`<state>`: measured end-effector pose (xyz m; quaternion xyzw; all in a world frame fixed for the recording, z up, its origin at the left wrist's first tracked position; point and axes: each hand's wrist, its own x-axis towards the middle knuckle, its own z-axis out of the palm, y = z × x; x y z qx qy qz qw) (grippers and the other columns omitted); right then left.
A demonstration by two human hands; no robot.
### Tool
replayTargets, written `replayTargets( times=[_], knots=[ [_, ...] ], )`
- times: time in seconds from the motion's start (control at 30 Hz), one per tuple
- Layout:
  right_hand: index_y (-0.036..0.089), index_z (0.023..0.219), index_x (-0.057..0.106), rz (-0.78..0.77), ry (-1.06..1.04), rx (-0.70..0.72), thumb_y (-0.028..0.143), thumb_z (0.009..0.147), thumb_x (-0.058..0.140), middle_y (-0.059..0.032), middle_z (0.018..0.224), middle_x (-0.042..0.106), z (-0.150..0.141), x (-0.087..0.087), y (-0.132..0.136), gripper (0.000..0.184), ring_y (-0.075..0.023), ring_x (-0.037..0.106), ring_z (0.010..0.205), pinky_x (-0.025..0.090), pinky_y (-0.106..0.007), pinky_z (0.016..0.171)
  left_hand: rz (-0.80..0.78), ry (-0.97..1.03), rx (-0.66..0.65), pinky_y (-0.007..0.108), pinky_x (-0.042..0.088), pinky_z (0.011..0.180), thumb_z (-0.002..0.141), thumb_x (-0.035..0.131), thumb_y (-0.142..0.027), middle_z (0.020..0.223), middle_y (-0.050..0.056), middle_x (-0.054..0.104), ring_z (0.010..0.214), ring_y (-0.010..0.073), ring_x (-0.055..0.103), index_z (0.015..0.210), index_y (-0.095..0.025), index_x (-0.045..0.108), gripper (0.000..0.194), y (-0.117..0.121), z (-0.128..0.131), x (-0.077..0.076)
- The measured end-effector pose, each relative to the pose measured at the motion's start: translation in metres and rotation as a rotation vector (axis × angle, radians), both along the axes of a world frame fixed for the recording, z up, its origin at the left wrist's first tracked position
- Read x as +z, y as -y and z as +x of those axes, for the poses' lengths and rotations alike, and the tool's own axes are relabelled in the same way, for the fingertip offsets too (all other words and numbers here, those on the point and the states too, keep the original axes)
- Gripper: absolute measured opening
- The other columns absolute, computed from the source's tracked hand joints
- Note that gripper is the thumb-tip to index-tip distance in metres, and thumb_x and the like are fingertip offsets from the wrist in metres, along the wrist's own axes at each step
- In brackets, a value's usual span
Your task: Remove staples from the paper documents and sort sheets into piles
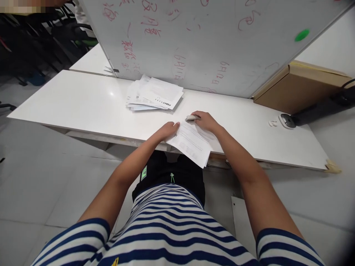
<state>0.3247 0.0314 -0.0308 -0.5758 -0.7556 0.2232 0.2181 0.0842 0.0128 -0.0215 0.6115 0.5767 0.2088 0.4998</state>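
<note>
Printed paper sheets (192, 142) lie at the desk's near edge, with one corner hanging past it. My left hand (169, 131) pinches their left corner between thumb and fingers. In my right hand (206, 121) is a small light-coloured stapler (192, 118), its nose pointing left, just above the sheets' far edge. Whether its jaws touch the paper I cannot tell. Beyond both hands sits an uneven stack of papers (155, 94), the top sheet bearing dark print.
A whiteboard (194, 48) with red handwriting and a green magnet (302, 35) stands along the back of the white desk (83, 103). At the right are a cardboard box (288, 88), a dark round-ended device (287, 120) and a small white item (272, 123). Chairs stand at upper left.
</note>
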Motion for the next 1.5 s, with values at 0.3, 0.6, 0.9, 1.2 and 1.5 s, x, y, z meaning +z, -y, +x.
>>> replayTargets(
  times=[0.3, 0.6, 0.9, 1.2, 1.5],
  knots=[
    [0.021, 0.132, 0.057, 0.039, 0.180, 0.024, 0.014, 0.080, 0.051, -0.0087, 0.139, 0.056, -0.019, 0.005, 0.004, 0.052, -0.0288, 0.048, 0.129, 0.030, -0.050, 0.112, 0.322, -0.380, -0.079, 0.041, 0.044, 0.084, 0.089, 0.052, -0.053, 0.087, 0.014, 0.067, 0.094, 0.0366, 0.064, 0.093, -0.019, 0.052, 0.034, 0.004, 0.011, -0.011],
    [0.031, 0.150, 0.024, 0.277, -0.387, -0.584, 0.052, 0.087, 0.057, -0.0104, 0.157, 0.029, -0.009, -0.006, 0.155, 0.075, -0.0291, 0.028, 0.144, 0.025, -0.057, 0.115, 0.435, -0.343, 0.051, 0.032, 0.044, 0.060, 0.094, 0.035, -0.062, 0.069, 0.004, 0.059, 0.067, 0.0263, 0.062, 0.095, -0.022, 0.046, 0.041, 0.093, -0.039, -0.016],
    [0.025, 0.127, 0.060, -0.209, -0.893, -0.246, 0.049, 0.069, 0.080, -0.0075, 0.123, 0.067, -0.009, 0.016, 0.145, 0.066, -0.0288, 0.061, 0.116, 0.048, -0.047, 0.101, 0.980, 0.062, 0.346, 0.036, 0.051, 0.074, 0.084, 0.032, -0.080, 0.085, 0.007, 0.057, 0.088, 0.0245, 0.064, 0.096, -0.020, 0.049, 0.064, 0.054, -0.046, -0.023],
    [0.019, 0.113, 0.067, -0.024, -0.556, -0.278, 0.053, 0.071, 0.076, -0.0120, 0.121, 0.067, -0.019, -0.001, 0.119, 0.055, -0.0322, 0.061, 0.114, 0.048, -0.051, 0.098, 1.042, 0.058, 0.231, 0.033, 0.050, 0.081, 0.089, 0.054, -0.057, 0.094, 0.007, 0.060, 0.092, 0.0199, 0.061, 0.094, -0.019, 0.055, 0.039, 0.039, -0.049, -0.028],
    [0.022, 0.107, 0.070, 0.009, -0.829, -0.209, 0.043, 0.072, 0.079, -0.0058, 0.114, 0.071, -0.008, -0.008, 0.101, 0.042, -0.0261, 0.063, 0.110, 0.048, -0.044, 0.098, 0.472, 0.296, 0.036, 0.030, 0.052, 0.074, 0.074, 0.072, -0.052, 0.093, 0.004, 0.066, 0.088, 0.0205, 0.065, 0.100, -0.018, 0.061, 0.044, 0.039, -0.055, -0.003]
  ],
)
